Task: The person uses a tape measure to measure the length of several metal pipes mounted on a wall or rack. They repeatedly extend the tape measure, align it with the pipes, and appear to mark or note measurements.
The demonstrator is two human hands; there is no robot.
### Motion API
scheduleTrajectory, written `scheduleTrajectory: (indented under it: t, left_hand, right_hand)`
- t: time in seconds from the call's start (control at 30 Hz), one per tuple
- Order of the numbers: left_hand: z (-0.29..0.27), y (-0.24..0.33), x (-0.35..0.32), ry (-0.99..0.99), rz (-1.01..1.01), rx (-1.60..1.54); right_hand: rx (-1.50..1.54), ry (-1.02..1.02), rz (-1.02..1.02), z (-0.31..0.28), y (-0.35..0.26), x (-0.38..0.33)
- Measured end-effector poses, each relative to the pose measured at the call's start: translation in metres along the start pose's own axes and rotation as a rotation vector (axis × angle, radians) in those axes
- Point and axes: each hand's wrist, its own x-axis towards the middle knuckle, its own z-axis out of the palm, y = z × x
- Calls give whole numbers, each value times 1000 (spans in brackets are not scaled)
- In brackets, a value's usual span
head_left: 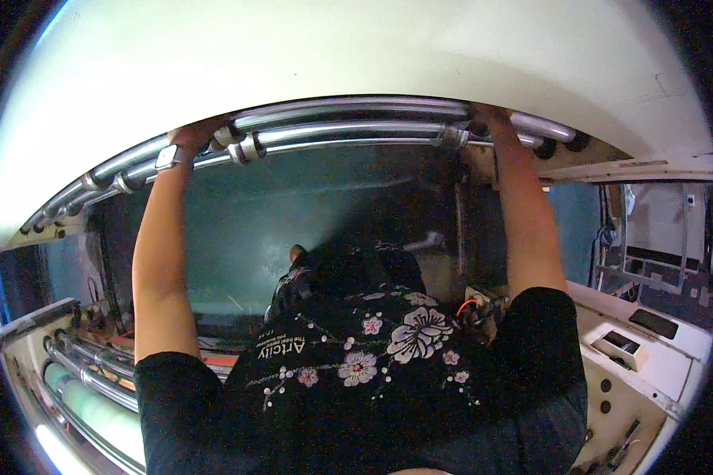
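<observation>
both arms raised to the chrome roller bars (pixel 348 131) under the cream machine cover (pixel 372 55): left hand (pixel 192 140) curled around the bars' left stretch, right hand (pixel 487 119) gripping their right end, likely steadying them evenly, finger closure partly hidden.

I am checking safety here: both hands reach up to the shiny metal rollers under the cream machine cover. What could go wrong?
1. The left hand and right hand grip the shiny metal rollers; fingers might get pinched if these turn.
2. The silver wristwatch sits close to the roller collars and could catch.
3. The cream machine cover hangs overhead; it may drop on the arms.
</observation>
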Motion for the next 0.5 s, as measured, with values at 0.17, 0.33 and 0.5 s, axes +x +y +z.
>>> scheduleTrajectory:
  t: [0.17, 0.33, 0.5]
  left_hand:
    - [-24, 27, -9, 24, -244, -130]
    - [-16, 34, -14, -26, -466, -205]
    - [2, 34, -23, -61, -555, -220]
  right_hand:
    - [-3, 26, 61, 0, -1, -5]
    - [75, 94, 198, -2, -8, -9]
    - [128, 116, 216, -23, -22, -21]
